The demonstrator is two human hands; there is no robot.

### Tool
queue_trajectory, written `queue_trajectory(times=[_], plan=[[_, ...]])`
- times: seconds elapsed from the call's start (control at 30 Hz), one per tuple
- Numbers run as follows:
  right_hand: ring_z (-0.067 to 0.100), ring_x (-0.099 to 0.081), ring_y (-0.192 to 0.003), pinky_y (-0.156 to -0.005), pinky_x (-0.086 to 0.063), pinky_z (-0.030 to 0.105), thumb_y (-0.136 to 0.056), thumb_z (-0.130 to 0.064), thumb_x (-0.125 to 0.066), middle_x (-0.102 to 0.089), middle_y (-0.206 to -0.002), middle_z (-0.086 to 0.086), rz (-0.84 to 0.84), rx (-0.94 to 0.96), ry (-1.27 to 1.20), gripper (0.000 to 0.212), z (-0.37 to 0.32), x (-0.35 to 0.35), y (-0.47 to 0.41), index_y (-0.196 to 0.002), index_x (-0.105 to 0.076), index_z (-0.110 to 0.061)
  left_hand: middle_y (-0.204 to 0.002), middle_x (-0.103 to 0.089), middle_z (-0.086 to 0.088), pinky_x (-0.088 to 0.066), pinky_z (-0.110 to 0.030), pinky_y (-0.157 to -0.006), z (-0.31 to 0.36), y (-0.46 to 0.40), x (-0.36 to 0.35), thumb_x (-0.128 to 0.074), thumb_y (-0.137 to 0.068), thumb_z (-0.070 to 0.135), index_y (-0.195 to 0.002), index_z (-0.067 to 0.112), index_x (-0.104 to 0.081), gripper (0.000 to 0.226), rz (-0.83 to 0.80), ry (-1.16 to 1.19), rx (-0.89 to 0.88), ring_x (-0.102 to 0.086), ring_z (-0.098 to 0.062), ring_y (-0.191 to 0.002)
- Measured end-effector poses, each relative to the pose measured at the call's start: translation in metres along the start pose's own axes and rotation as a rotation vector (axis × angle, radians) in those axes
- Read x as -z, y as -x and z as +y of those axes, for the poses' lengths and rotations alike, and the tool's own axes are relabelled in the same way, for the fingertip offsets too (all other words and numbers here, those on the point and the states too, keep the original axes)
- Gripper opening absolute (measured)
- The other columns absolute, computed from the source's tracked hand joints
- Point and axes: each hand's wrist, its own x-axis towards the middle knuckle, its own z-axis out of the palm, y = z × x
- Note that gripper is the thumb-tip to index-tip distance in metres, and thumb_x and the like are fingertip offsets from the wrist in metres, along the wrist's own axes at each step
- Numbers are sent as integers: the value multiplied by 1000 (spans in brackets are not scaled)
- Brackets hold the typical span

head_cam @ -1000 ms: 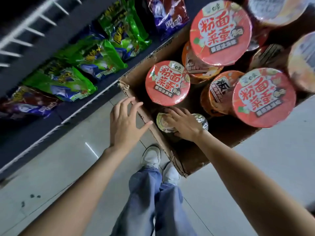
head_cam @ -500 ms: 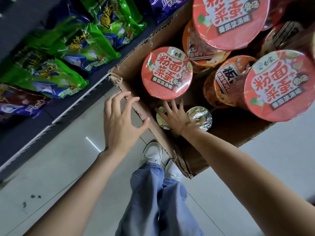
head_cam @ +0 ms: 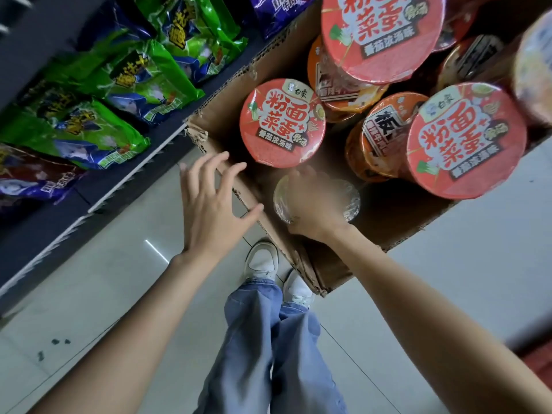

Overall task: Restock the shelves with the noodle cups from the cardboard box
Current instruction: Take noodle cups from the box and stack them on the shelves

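So the person is standing over a cardboard box packed with noodle cups, looking straight down at both arms. The right hand is down inside the near corner of the box, lying over a plastic-wrapped cup that sits lower than the rest. The hand is motion-blurred, so honestly it's hard to say if the fingers are curled round that cup or just lying on top of it; can't tell.

The left hand is just to the left of the right one, fingers spread and loose, holding nothing. It's over the torn near-left edge of the box, with the thumb pointing toward the wrapped cup. Whether the fingertips actually touch the cardboard isn't clear.

Just beyond the right hand stands a red-lidded noodle cup, lid up. Further out and to the right there's another red lid, with an orange cup between the two, lying tilted. A bigger-looking red lid sits at the far end.

Left of the left hand is a dark shelf with green snack bags lying in a row, and purple bags at either end. Below the hands: blue jeans, white sneakers, pale tiled floor.
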Motion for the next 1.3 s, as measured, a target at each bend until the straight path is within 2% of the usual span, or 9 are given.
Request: queue_trajectory(times=[0.07, 0.13, 0.27, 0.5, 0.57, 0.67, 0.83, 1.1, 1.3], plan=[[39, -19, -134, -100, -39, 55, -59, -42, -81, -17, -148, 14, 111, -74, -137, 126, 2, 13, 22, -151, -1, -13, -141, -44, -12, -5, -46, -115, 10, -2, 2, -68, -69, 51, -133, 14, -49, 76, -100, 12, -117, -27, -28, -135], [37, -22, -134, -102, -37, 52, -59, -44, -81, -23, -148, 15, 223, -72, -142, 123, 6, 19, 37, -150, -9, -6, -144, -39, -9, -25, -48, -113, 28, -7, 2, -77, -68, 47, -142, 12, -38, 90, -258, 83, -189, -32, -27, -135], [35, -26, -134, -104, -33, 45, -60, -47, -76, -30, -147, 18, 434, 43, -116, 113, 7, 31, 48, -148, -21, -2, -150, -29, -2, -41, -36, -96, 56, -29, -9, -70, -78, 41, -149, 24, -18, 90, -491, 388, 76, -39, -22, -130], [36, -22, -138, -106, -26, 43, -71, -55, -68, -21, -153, 22, 502, 238, -133, 107, -20, 77, 68, -150, -18, -4, -117, -58, 17, -48, -11, -85, 47, -45, 26, -72, -78, 7, -123, 44, -44, 65, -489, 863, 183, -56, -2, -109], [36, -13, -144, -112, -19, 42, -72, -55, -70, -12, -155, 24, 513, 265, -193, 109, -21, 86, 74, -150, -15, -1, -112, -62, 15, -50, -16, -86, 42, -43, 38, -74, -78, 8, -122, 38, -47, 60, -432, 876, 202, -60, 0, -103], [36, -3, -146, -117, -10, 45, -66, -48, -79, -6, -157, 21, 464, 90, -286, 118, -1, 89, 79, -151, -10, -6, -101, -61, 15, -47, -5, -74, 32, -44, 56, -75, -78, 16, -121, 26, -48, 52, -272, 793, 267, -59, 16, -87], [37, -44, -123, -93, -48, 46, -79, -16, -71, -40, -140, 18, 305, -164, -117, 64, 31, 48, 42, -136, -44, -9, -105, -56, 9, -43, 0, -73, 12, -50, 57, -74, -78, 22, -130, 14, -44, 60, -114, 722, 353, -53, 24, -84], [49, -8, -140, -111, -19, 60, -93, -32, -53, -6, -156, 20, -233, -170, 425, 73, 29, -33, -46, -151, -10, -26, -114, -59, 4, -46, -13, -87, -4, -53, 31, -72, -78, 34, -130, 19, -43, 61, -55, 704, 350, -59, -4, -100], [47, -14, -138, -107, -21, 64, -99, -27, -38, -7, -156, 17, -214, -196, 506, 61, 33, -44, -42, -151, -5, -31, -115, -62, 2, -48, -21, -89, -6, -52, 33, -72, -77, 39, -130, 19, -44, 63, -74, 721, 341, -61, -4, -101]])
